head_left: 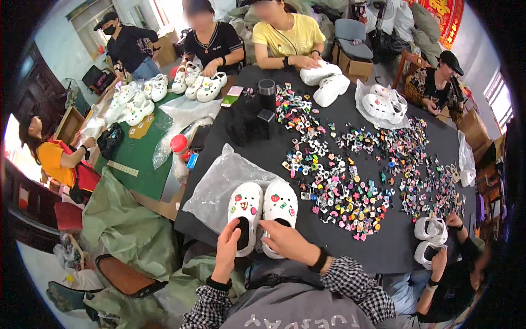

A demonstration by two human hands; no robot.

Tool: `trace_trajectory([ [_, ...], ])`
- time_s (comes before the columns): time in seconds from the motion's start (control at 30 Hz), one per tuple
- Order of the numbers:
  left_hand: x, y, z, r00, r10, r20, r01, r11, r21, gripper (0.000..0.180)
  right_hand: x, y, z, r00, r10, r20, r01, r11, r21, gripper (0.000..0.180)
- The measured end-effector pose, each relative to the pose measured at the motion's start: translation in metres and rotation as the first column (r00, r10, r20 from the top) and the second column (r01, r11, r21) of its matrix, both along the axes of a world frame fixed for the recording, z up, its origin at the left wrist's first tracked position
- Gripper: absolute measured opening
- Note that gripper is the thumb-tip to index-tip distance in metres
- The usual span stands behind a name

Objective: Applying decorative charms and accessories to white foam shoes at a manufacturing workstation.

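Two white clogs side by side at the near edge of the black desk (383,252), toes pointing away, heels toward the wearer of the camera. Left clog (245,211) gripped at its heel by the left hand (227,249), fingers curled over the rim beside the dark foot opening. Right clog (280,207) held at the heel by the right hand (285,241), fingers laid across the back rim. Small coloured charms already on both toe caps, a red strawberry-like one on each. Under the clogs' toes and reaching to the left, a crumpled clear plastic bag (216,183). Right of the clogs, a broad scatter of charms (350,186) spread over the middle of the desk, many colours, too small to tell apart. Further back, a black cylinder (267,93) upright, with a phone (232,96) just left of it. Around the desk, other people with white clogs of their own: one pair (329,82) at the far side, another pair (430,238) at the near right corner under someone else's hands. To the left, a green desk (139,159) with more white clogs.
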State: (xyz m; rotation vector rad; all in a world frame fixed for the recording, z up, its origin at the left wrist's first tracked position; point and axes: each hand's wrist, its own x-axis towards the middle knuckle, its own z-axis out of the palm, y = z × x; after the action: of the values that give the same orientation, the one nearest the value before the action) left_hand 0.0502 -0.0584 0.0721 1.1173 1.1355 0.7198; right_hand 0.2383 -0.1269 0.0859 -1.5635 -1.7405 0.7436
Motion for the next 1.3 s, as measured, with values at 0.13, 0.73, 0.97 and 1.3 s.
trace_trajectory([
  [0.13,0.0,-0.004,-0.016,1.0,-0.017,0.024,0.018,0.998,-0.059,0.042,-0.03,0.016,-0.013,0.97,0.076,0.231,-0.016,0.968,-0.251,0.03],
  [0.73,0.044,0.018,-0.065,0.824,0.325,0.464,-0.234,0.941,-0.244,0.025,-0.048,-0.018,-0.036,0.653,0.474,0.591,-0.558,0.828,-0.047,0.009],
  [0.97,0.044,0.017,-0.065,0.848,0.396,0.353,-0.295,0.905,-0.308,0.029,-0.027,0.001,0.001,0.839,0.459,0.292,-0.494,0.868,0.053,0.01],
  [1.3,0.049,0.018,-0.056,0.871,0.399,0.286,-0.338,0.91,-0.24,0.028,-0.003,0.06,-0.006,0.971,-0.026,0.236,-0.004,0.992,0.123,0.008],
])
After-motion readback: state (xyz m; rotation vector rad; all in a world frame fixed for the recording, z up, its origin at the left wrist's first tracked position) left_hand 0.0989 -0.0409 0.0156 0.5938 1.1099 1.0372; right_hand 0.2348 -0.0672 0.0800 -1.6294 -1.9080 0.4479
